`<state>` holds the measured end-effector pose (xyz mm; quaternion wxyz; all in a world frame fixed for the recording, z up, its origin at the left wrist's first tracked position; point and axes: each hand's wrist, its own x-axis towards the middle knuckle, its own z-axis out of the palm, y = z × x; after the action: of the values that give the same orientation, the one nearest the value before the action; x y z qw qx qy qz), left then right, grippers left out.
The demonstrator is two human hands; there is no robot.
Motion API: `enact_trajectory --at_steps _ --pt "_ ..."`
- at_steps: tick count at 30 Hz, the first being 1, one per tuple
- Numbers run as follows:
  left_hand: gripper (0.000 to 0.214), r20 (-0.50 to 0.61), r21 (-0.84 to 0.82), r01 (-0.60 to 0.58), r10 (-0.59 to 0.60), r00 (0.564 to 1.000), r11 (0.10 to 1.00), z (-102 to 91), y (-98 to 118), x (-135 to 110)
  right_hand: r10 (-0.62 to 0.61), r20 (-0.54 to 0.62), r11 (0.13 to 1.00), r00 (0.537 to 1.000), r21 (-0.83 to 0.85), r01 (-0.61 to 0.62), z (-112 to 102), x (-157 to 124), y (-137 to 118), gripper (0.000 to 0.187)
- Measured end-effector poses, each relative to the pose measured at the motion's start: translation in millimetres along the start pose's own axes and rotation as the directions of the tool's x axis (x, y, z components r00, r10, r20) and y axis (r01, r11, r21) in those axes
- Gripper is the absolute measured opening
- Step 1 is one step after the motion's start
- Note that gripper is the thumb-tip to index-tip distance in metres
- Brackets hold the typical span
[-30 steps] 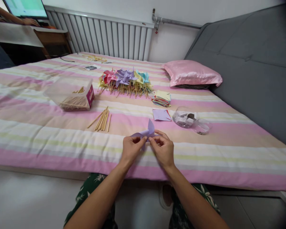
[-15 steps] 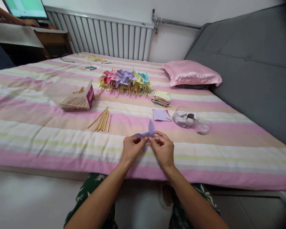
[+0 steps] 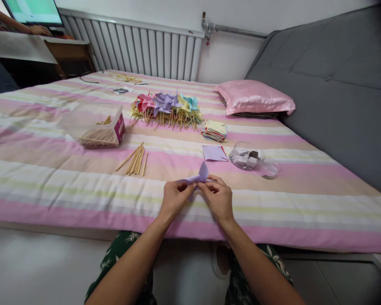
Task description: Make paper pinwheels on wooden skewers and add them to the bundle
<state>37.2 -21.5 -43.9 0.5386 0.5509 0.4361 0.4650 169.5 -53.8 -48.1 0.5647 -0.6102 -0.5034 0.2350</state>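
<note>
A folded lilac paper piece (image 3: 200, 174) is pinched between both of my hands above the near edge of the striped bed cover (image 3: 51, 178). My left hand (image 3: 175, 198) grips its left side and my right hand (image 3: 218, 198) its right side, fingertips meeting at the middle. One flap of the paper stands up. Behind my hands lie a loose lilac paper square (image 3: 214, 153), a bundle of wooden sticks (image 3: 136, 159) and a stack of coloured paper squares (image 3: 215, 131).
A heap of finished paper pinwheels (image 3: 167, 108) lies mid-bed. A clear box of sticks (image 3: 97, 125) stands at the left, two clear round containers (image 3: 250, 159) at the right, a pink pillow (image 3: 255, 98) behind. Another person's hand (image 3: 40, 29) rests at a desk, far left.
My hands and the lilac paper have barely shifted; the raised flap has tilted slightly. Nothing else has moved.
</note>
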Motion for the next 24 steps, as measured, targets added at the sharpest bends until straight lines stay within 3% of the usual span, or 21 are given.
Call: enact_trajectory --at_steps 10,17,24 --pt "0.021 -0.1 -0.056 0.08 -0.085 0.991 0.995 1.5 -1.9 3.0 -0.026 0.046 0.999 0.999 -0.039 0.028 1.7 -4.6 -8.1 0.024" --pt "0.019 -0.145 -0.1 0.11 -0.124 0.982 0.989 -1.5 -2.4 5.1 -0.268 -0.104 0.961 0.958 -0.106 0.257 1.7 -6.0 -10.5 0.011" --pt "0.02 -0.135 -0.152 0.12 -0.141 0.981 0.981 0.1 4.2 3.2 -0.395 -0.041 0.905 0.918 -0.189 0.381 2.8 -10.1 -11.7 0.012"
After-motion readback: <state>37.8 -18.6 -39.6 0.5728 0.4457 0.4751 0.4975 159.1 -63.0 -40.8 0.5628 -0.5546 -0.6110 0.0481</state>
